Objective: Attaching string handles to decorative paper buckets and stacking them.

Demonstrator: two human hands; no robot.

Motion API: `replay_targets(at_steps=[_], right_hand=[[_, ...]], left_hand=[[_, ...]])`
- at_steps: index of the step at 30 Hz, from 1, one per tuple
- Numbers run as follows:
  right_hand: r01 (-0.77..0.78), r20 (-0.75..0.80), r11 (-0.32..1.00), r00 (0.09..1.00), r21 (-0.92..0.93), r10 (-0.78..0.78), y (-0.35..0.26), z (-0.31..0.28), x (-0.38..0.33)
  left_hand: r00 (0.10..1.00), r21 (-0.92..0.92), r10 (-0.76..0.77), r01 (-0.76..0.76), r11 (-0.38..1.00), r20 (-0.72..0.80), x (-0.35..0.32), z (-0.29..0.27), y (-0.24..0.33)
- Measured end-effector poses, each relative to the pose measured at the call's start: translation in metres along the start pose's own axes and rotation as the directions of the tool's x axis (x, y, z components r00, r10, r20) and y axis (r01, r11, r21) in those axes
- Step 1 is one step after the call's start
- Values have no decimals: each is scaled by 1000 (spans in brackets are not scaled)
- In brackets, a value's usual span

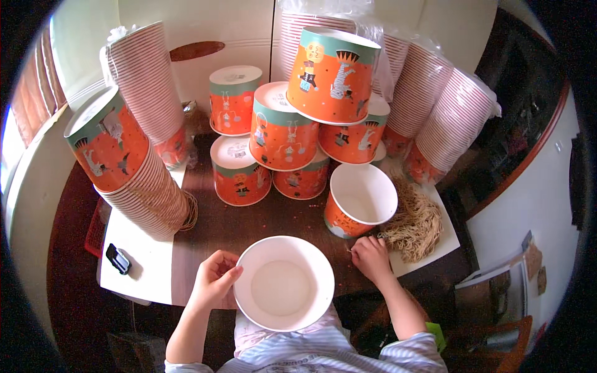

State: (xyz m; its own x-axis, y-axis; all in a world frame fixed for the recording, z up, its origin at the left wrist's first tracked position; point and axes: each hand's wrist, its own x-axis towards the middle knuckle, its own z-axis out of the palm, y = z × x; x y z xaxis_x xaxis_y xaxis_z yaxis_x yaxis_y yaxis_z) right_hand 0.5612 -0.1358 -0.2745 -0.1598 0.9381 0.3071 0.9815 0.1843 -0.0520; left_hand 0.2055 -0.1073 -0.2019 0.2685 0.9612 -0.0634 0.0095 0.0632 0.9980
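Observation:
My left hand [217, 276] grips the rim of a round paper tub [284, 286], which is held over my lap at the table's near edge. Its white inside faces up and nothing shows in it. My right hand [371, 256] rests low at the table's front right, fingers curled together; what they pinch, if anything, is too small to make out. Just beyond that hand stands a second paper tub [351, 221], orange outside, with its white mouth up. Beside it lies a heap of tan strings [416, 224].
Upside-down orange and green tubs [285, 140] are piled at the table's middle back. A tall leaning stack of tubs [134, 193] stands left, near a small black object [118, 259]. Plastic-wrapped tub stacks [146, 81] line the back, with more wrapped stacks [451, 124] at right.

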Motion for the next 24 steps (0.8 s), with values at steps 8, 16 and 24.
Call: replay_targets(at_steps=[8,16,24], right_hand=[[103,-364,909,930,405,57,-28,-42,17],[333,-412,627,911,704,-21,-91,-115,59],[251,3,628,927,737,-374,-161,-87,77]], left_hand=[[1000,-2,6,-6,1000,13,-3,3,-1],[1000,-48,15,-15,999,-3,-8,7,-7],[999,-104,-4,-1,995,-46,-25,13,-7]])
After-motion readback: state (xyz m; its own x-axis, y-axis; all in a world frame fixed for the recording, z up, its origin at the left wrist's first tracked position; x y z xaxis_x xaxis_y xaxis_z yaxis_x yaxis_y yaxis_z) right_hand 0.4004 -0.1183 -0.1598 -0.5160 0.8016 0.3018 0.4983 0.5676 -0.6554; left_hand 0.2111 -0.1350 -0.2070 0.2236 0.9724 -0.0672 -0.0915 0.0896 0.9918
